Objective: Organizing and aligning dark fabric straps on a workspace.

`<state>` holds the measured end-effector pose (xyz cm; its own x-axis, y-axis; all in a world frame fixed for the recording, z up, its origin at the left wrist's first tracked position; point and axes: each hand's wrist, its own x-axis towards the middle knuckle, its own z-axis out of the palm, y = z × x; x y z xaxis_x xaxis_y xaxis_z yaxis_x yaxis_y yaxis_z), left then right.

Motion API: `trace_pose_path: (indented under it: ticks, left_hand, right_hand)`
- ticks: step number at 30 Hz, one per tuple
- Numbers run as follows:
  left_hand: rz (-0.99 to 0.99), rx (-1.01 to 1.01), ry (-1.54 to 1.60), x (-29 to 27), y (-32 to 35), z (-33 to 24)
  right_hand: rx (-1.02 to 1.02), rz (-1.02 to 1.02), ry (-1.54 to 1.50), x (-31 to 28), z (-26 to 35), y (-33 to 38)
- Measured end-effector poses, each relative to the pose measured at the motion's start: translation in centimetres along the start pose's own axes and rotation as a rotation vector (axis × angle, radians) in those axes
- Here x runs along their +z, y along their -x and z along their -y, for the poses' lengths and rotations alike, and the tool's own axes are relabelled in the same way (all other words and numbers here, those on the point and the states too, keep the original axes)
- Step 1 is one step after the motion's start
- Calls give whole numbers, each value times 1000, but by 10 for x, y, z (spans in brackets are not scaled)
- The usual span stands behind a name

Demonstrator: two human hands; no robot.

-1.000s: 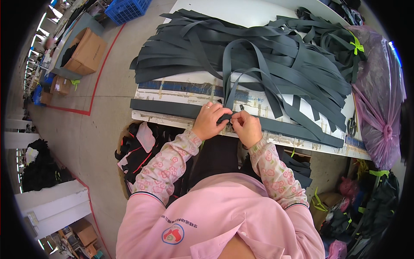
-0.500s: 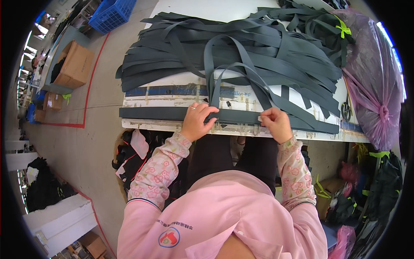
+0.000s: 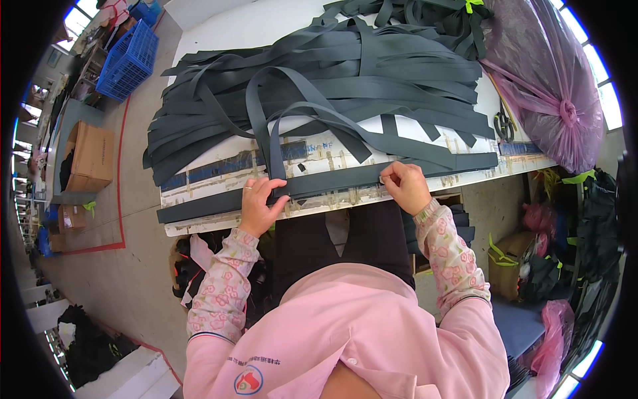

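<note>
A flat dark grey webbing strap [image 3: 339,181] lies along the table's near edge. At its left part my left hand [image 3: 258,206] has thumb and index finger closed on the strap, where another strap comes down from a raised loop [image 3: 264,106]. My right hand [image 3: 407,187] is closed in a pinch over the strap's lower edge, further right. A small white piece [image 3: 382,179] shows at its fingertips; its kind I cannot make out. Behind both hands a large heap of dark grey straps [image 3: 299,66] is spread across the table.
The white table [image 3: 193,229] has taped, worn strips along its front. Black-handled scissors [image 3: 504,125] lie at the right, beside a tied pinkish plastic bag [image 3: 538,86]. Dark fabric [image 3: 189,272] hangs under the table at left. A cardboard box [image 3: 92,156] and blue crate [image 3: 129,61] stand further left.
The view has turned, so the table now sits tilted and further left. Both hands keep their places on the strap, with nothing visibly let go.
</note>
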<state>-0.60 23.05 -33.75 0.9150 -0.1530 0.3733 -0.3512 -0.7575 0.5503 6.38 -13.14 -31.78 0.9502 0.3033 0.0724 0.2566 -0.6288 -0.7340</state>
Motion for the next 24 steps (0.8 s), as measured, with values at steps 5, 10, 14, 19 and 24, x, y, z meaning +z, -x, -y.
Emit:
trace_pose_path:
  ticks: [5, 10, 14, 19, 24]
  left_hand:
    - [-5, 13, -14, 1, 0, 0]
    - [-15, 25, -16, 1, -1, 1]
    - [-6, 14, -2, 3, -5, -1]
    - [-59, 46, -12, 4, -1, 4]
    - [-131, 66, 64, 11, 3, 8]
  right_hand:
    - [10, -9, 37, 7, 0, 2]
    - [-18, 28, 94, 3, 2, -1]
    - [147, -105, -231, -12, 20, -2]
    - [-85, 212, -283, 37, 58, 5]
    - [-12, 677, -377, 35, 67, -38]
